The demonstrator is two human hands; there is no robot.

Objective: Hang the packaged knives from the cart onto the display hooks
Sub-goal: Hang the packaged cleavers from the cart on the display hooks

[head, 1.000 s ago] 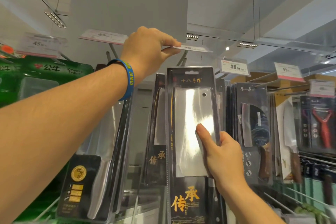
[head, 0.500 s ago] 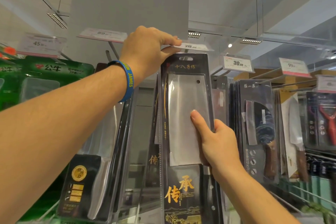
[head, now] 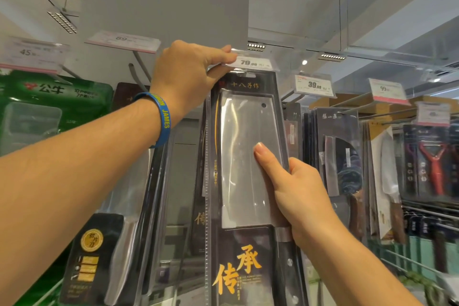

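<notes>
A long black blister pack with a steel cleaver [head: 246, 164] and gold characters stands upright in the middle of the view. My right hand [head: 295, 196] grips its right edge, thumb across the clear front. The top of the pack, with its hang slot, sits just under the 79.00 price tag [head: 250, 63]. My left hand [head: 191, 74], blue wristband on the wrist, pinches the left end of that tag holder at the tip of the display hook. The hook's wire is hidden behind the tag and pack. The cart is out of view.
More packaged knives hang left [head: 104, 256] and right [head: 340, 156] of the pack, close on both sides. A green packaged item [head: 49, 107] hangs far left. Other price tags, 89 [head: 124, 40] and 39.00 [head: 314, 85], stick out from neighbouring hooks. Red peelers [head: 432, 159] hang far right.
My right hand has raised the cleaver pack until its top reached the 79.00 tag. My left hand stayed on the tag holder, which now tilts to show its price.
</notes>
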